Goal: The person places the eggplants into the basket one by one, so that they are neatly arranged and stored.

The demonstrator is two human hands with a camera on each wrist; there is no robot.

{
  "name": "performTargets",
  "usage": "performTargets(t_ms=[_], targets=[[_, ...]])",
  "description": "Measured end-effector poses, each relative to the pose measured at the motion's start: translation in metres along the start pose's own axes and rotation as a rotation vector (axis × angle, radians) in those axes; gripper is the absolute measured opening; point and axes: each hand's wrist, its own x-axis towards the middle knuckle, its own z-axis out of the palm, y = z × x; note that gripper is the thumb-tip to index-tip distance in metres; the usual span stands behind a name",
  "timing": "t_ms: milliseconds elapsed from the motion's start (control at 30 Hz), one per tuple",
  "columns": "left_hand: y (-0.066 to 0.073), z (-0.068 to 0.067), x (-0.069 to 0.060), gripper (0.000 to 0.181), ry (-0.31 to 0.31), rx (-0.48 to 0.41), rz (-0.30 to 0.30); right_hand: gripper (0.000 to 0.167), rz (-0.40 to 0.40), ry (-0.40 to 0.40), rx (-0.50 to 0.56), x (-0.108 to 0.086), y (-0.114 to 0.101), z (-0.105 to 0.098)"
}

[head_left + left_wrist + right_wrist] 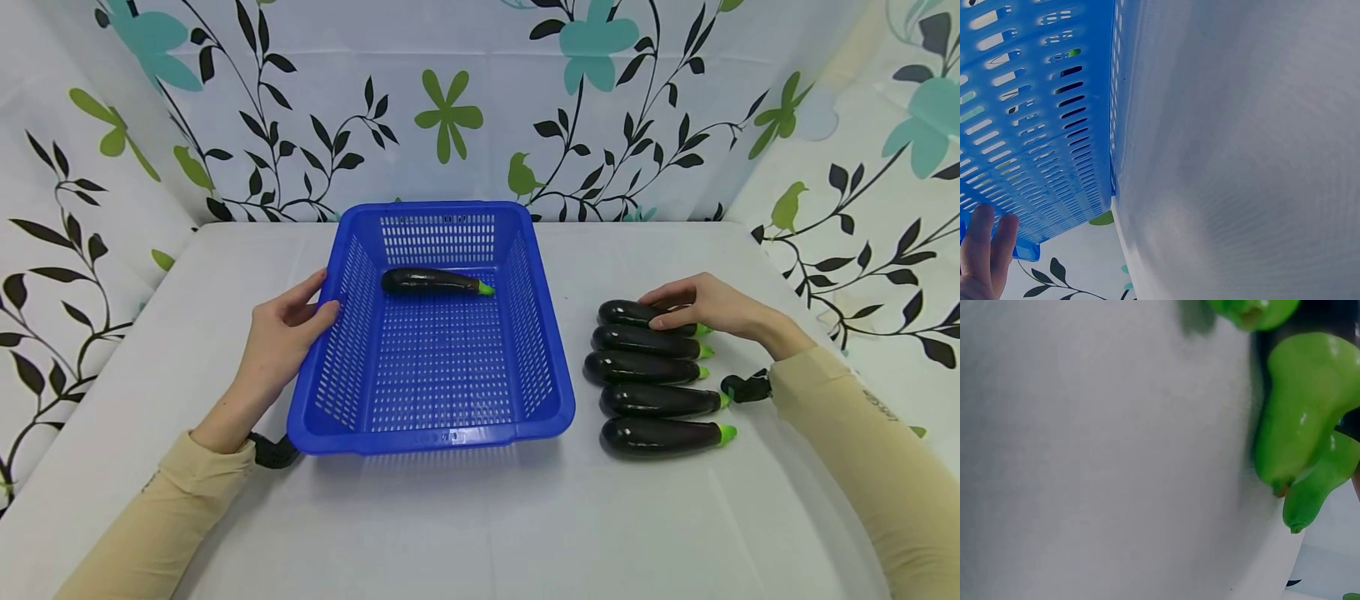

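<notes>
A blue plastic basket [450, 438] with slotted walls stands mid-table. Inside it, toward the far end, one dark eggplant [429, 281] lies sideways, green stem to the right. My left hand [273, 342] holds the basket's left rim, thumb at the top edge; in the left wrist view two fingers [982, 247] lie against the basket's outside. On the right, several eggplants [660, 437] lie in a column, stems pointing right. My right hand [705, 307] grips the farthest eggplant [618, 312], thumb on its near side, the other fingers beyond it. Green stems [1310, 406] fill the right wrist view's upper right.
A white cloth [465, 525] covers the table. Patterned curtains [465, 50] with leaves and flowers hang behind and at both sides. A black strap piece [745, 387] hangs at the right wrist, close to the eggplant stems; another [274, 451] hangs at the left wrist near the basket's corner.
</notes>
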Motion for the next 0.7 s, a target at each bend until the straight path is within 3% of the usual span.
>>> performTargets(t_ms=[700], targets=[[-0.001, 0.000, 0.000, 0.058, -0.001, -0.010, 0.007, 0.046, 0.001, 0.019, -0.034, 0.005, -0.017, -0.009]])
